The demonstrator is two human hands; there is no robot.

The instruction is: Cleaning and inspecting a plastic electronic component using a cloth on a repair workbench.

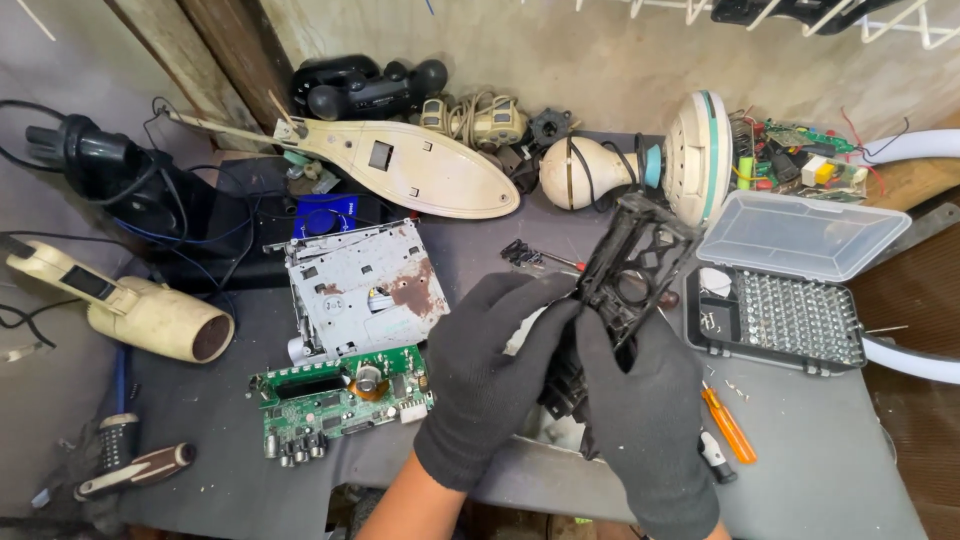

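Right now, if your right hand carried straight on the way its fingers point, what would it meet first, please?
The right hand points up and slightly left, already gripping the black plastic frame. Beyond that frame, the line seems to lead to the round cream fan motor housing, though depth is hard to judge from this view.

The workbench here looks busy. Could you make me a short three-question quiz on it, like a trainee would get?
1. True or false: both gloved hands, the left hand and the right hand, grip the black plastic frame.
2. What lies nearest the right hand on the table?
A. the orange-handled screwdriver
B. the cream hair dryer
C. the green circuit board
3. Is the lid of the screwdriver bit case open or closed?

Key: 1 true. 2 A. 3 open.
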